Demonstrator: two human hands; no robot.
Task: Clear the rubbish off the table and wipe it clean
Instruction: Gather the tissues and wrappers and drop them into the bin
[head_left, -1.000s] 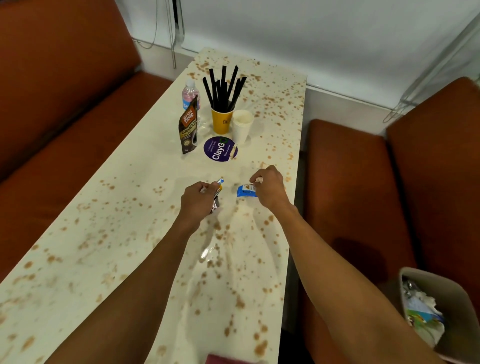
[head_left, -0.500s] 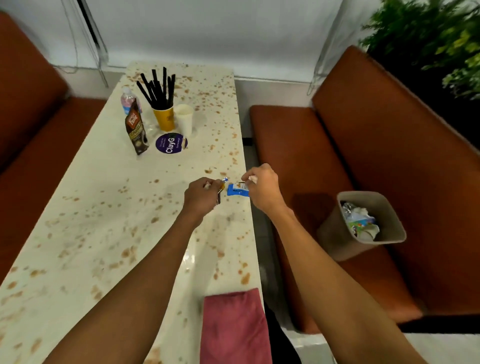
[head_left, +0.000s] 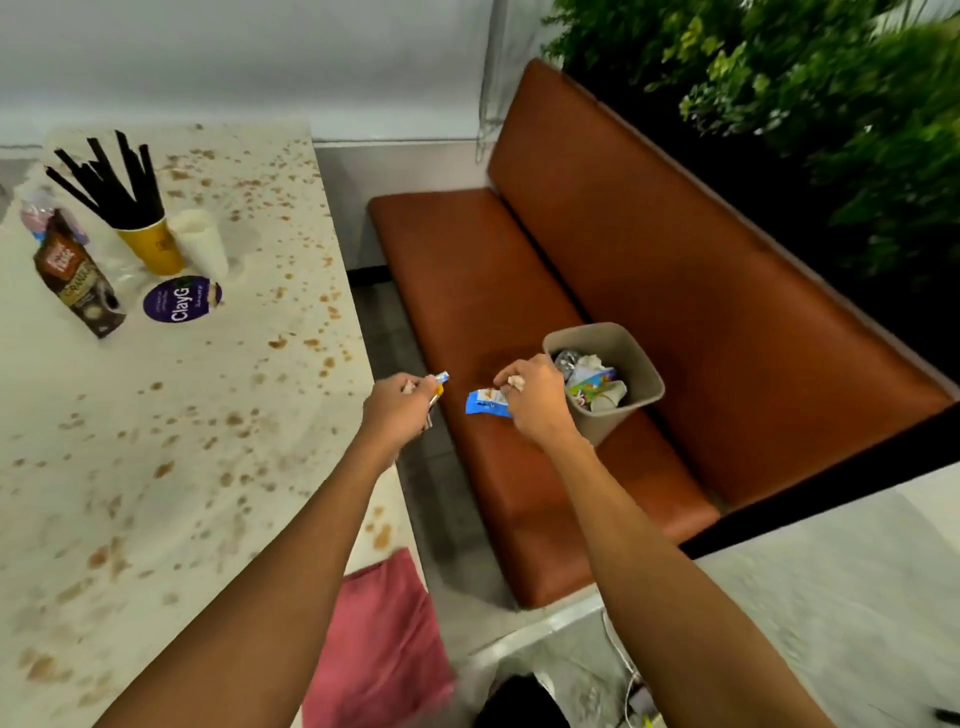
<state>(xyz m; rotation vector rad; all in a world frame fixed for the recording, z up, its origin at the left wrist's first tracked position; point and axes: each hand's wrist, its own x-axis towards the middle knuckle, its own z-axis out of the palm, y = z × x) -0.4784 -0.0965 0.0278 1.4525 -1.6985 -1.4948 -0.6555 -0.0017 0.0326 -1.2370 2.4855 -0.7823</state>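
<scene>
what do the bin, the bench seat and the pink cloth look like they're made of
Bin: probably plastic, matte beige, with thin, smooth moulded walls and a rounded rim.
Bench seat: leather or vinyl over padding, brown with a soft sheen and rounded cushion edges; I cannot tell which.
Pink cloth: a soft fabric, dull with no shine; the weave is too blurred to make out.

I'm reading "ClayG" in white letters on the round purple disc (head_left: 182, 300) lying on the bench (head_left: 156, 441); the smaller print beside it is blurring out on me. The brown pouch (head_left: 78, 280) standing just left of it is showing a red label and a pale band of lettering, both too blurred to read. The blue wrapper (head_left: 485, 404) my right hand (head_left: 535, 400) is pinching is carrying a white printed patch, too small to read. Nothing is reading on the small wrappers (head_left: 439, 382) my left hand (head_left: 400, 410) is gripping.
</scene>
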